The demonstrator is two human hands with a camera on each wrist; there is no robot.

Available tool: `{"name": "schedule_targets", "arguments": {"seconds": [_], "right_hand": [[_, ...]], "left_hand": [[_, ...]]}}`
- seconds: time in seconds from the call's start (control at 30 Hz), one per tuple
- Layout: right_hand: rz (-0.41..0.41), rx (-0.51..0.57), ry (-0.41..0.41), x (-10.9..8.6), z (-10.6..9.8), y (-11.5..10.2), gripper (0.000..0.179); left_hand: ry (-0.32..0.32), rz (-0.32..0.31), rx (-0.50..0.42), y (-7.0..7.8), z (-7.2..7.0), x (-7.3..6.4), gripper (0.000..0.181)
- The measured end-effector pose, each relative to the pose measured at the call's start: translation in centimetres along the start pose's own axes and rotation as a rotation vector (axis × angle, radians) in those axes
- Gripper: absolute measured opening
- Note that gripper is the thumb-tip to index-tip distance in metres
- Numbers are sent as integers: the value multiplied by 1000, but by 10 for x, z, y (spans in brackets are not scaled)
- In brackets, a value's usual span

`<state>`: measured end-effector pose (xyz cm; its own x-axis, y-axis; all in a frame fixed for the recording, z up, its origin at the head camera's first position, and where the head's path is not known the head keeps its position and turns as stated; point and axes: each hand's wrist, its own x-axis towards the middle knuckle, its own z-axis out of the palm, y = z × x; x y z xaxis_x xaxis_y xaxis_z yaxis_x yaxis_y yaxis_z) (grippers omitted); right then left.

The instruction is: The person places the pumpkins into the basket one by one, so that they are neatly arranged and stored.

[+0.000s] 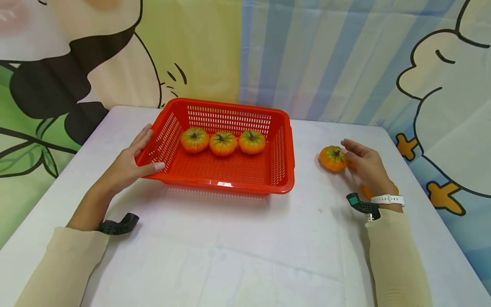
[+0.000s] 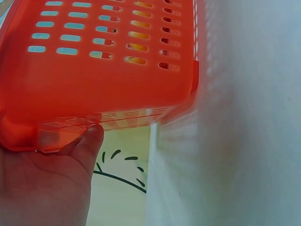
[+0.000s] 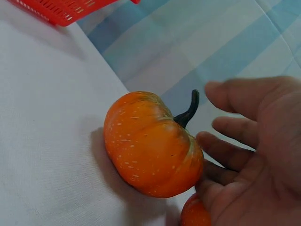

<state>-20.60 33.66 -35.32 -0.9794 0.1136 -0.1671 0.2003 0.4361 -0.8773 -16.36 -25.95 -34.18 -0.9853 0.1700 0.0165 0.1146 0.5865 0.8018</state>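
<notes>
Centrally, the head view shows three squat, ribbed pumpkins [image 1: 223,144] in a row inside a slotted red plastic basket [image 1: 245,187]; a fourth pumpkin [image 1: 333,159] lies on the cloth-covered counter [image 1: 230,247]. Left wrist view: the left grip [image 2: 47,188] is clamped on the basket's smooth rim. Right wrist view: the right grip [image 3: 263,160], fingers apart, is beside a speckled pumpkin with a curved stem.

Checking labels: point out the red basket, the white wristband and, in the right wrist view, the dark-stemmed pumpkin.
Red basket [image 1: 219,169], head view, bare floor.
White wristband [image 1: 386,199], head view, outer face.
Dark-stemmed pumpkin [image 3: 149,149], right wrist view, orange side.
</notes>
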Motion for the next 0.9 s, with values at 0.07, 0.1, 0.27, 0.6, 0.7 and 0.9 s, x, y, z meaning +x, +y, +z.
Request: {"name": "schedule_targets", "arguments": {"seconds": [0.07, 0.1, 0.27, 0.6, 0.7, 0.9], "right_hand": [[-2, -14, -54, -1, -1, 1, 68], [-10, -23, -77, -1, -2, 2, 71], [-24, -39, -165, 1, -2, 5, 83], [-1, -137, -138, 1, 4, 8, 83], [19, -132, -118, 1, 6, 8, 84], [23, -128, -103, 1, 6, 8, 84]], "left_hand": [[-3, -3, -2, 1, 0, 1, 98], [-4, -4, -2, 1, 0, 0, 98], [-7, -6, -6, 2, 0, -1, 97], [-7, 8, -4, 2, -1, 0, 96], [-9, 5, -3, 1, -1, 1, 96], [-4, 7, -2, 1, -1, 0, 95]]}}
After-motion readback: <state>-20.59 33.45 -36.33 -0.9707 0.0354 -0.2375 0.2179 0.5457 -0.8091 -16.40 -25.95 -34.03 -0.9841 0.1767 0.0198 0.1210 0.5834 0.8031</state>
